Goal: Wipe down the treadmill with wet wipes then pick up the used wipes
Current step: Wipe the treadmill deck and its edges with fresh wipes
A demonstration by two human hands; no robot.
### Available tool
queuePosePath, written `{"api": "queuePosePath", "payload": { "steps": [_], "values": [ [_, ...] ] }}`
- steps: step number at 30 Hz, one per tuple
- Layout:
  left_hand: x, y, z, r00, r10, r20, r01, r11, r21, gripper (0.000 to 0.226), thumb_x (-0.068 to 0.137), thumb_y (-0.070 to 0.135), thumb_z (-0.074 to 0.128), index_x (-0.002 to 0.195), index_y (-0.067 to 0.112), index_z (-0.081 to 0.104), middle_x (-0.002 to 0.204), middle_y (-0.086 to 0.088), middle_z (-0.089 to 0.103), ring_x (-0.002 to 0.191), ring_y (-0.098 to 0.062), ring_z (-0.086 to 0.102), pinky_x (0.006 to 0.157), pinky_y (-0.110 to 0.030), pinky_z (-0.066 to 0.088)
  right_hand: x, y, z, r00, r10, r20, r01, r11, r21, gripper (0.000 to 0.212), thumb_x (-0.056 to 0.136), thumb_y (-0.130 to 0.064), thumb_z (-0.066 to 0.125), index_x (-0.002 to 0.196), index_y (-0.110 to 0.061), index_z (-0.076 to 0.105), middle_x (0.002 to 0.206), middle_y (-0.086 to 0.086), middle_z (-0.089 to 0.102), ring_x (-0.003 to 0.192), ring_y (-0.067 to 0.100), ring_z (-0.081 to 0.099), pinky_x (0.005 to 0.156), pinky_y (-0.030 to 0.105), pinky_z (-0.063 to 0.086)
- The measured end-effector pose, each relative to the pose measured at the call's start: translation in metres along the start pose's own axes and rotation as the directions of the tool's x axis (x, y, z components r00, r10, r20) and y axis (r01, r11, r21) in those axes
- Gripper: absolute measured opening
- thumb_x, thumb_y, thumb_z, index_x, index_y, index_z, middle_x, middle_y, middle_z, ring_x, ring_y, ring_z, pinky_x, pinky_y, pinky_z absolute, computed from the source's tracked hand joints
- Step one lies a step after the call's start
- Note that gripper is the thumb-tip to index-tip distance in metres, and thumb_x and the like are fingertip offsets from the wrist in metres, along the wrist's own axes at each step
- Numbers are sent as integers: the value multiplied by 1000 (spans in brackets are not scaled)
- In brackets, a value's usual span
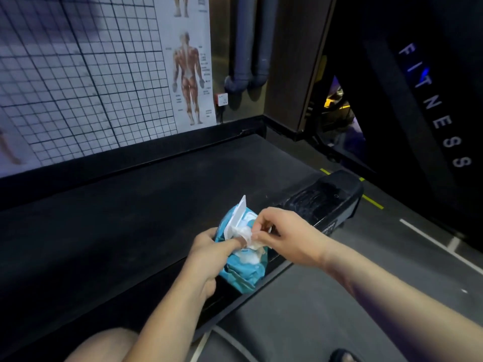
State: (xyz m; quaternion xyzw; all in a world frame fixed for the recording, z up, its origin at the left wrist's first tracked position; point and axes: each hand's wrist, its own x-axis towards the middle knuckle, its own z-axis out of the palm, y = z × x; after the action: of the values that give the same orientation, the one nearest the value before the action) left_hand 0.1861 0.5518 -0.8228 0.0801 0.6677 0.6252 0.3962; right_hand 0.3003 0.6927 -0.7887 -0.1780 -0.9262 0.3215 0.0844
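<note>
Over the near side rail of the treadmill, in the head view, the blue wipes pack (243, 270) is held in the air just above the dark treadmill belt (130, 218). Its long axis runs away from the person, and its white lid (236, 218) is flipped up at the far end.

The left hand (209, 254) grips the pack from its left side, with one finger laid across the top toward the opening. The right hand (285, 236) comes in from the right. Its fingers (257, 226) are curled and pinch a crumpled white wipe (252, 244) that sticks out of the opening.

The wipe lies directly under the right fingertips, between the two hands. The right hand is therefore the one placed to draw it, most likely up and to the right, away from the lid, while the left hand braces the pack.

The pinching fingers cover the opening itself, so I cannot tell whether one sheet or several are caught. The left fingers under the pack are hidden. The belt and the end cap (326, 199) are dark, and any dirt on them is hard to make out. The treadmill's console is out of view. No used wipes show on the belt or the floor (313, 309).
</note>
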Motion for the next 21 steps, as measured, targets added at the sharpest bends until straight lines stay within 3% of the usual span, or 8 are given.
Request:
{"api": "queuePosePath", "payload": {
  "steps": [2,7,13,17,21],
  "values": [
    [5,2,2,1000,-13,9,13,1000,-11,27,82,-2,81,106,8,76,87,-14,80,81,-31,79,75,-41,65,2,6,-6,1000,29,-3,-29,999,25,6,96,-29,66,90,-27,64,94,-10,66,84,5,60,73,15,45],
    [18,4,6,1000,-14,21,15,1000,-19,27,82,-4,78,106,8,76,86,-13,80,77,-28,79,66,-34,61,8,17,-6,994,102,-35,-94,977,190,5,99,-28,61,94,-26,60,99,-6,71,95,12,66,90,36,53],
    [29,3,11,999,-8,40,8,1000,-11,27,83,-3,78,107,9,76,88,-12,80,78,-26,79,62,-31,60,21,25,-14,979,184,86,-203,845,495,14,98,-28,67,102,-16,71,88,-5,72,80,8,62,77,29,50],
    [36,2,19,997,-9,79,9,1000,-9,32,82,-4,80,110,10,75,90,-12,81,81,-28,79,69,-35,61,23,33,-26,979,149,141,-189,922,337,12,91,-11,72,100,-17,76,92,5,76,79,12,66,79,32,55],
    [41,2,24,992,-43,120,47,999,-28,34,82,-3,80,113,10,75,92,-14,81,82,-30,79,69,-36,60,22,34,-35,978,151,143,-175,969,172,8,88,-11,71,86,-18,75,85,-5,76,74,4,67,74,24,53]
  ]
}}
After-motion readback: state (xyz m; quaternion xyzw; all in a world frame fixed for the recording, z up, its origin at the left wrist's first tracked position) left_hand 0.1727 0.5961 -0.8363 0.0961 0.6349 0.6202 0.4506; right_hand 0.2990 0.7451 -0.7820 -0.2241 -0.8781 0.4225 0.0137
